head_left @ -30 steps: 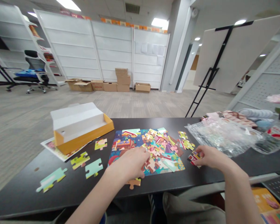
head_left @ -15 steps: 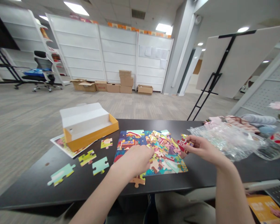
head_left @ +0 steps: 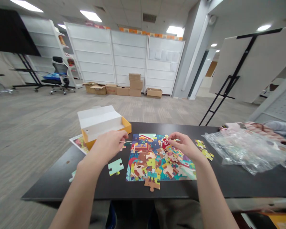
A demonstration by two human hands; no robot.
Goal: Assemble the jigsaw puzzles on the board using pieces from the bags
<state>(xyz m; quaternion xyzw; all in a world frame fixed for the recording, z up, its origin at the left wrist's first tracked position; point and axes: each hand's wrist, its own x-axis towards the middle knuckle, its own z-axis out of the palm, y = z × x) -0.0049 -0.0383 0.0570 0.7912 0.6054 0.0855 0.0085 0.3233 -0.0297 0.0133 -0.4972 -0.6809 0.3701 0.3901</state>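
Observation:
Left of the puzzle, in front of the box, my left hand (head_left: 111, 144) has its fingers curled together at a small dark-edged puzzle piece (head_left: 127, 144), mostly hidden by them. Over the puzzle's upper right, my right hand (head_left: 184, 144) pinches a red puzzle piece with a white-lined barn door (head_left: 165, 142). Below it, several loose pieces (head_left: 173, 159) lie heaped on the colourful puzzle sheet (head_left: 143, 147). A brown-bottomed piece (head_left: 152, 184) juts past the near edge. A pale green piece (head_left: 115, 167) lies by my left forearm, and yellow-green pieces (head_left: 206, 153) lie right of my right hand.
An open yellow box with a white inside (head_left: 105, 122) stands at the back left, partly on a printed sheet (head_left: 78, 142). Crumpled clear plastic bags (head_left: 248, 148) and folded cloth (head_left: 264, 130) cover the right of the black table (head_left: 181, 190).
My left hand has gone from the puzzle's middle leftward to the box. My right hand has moved in over the heap with the barn piece. The view has turned left.

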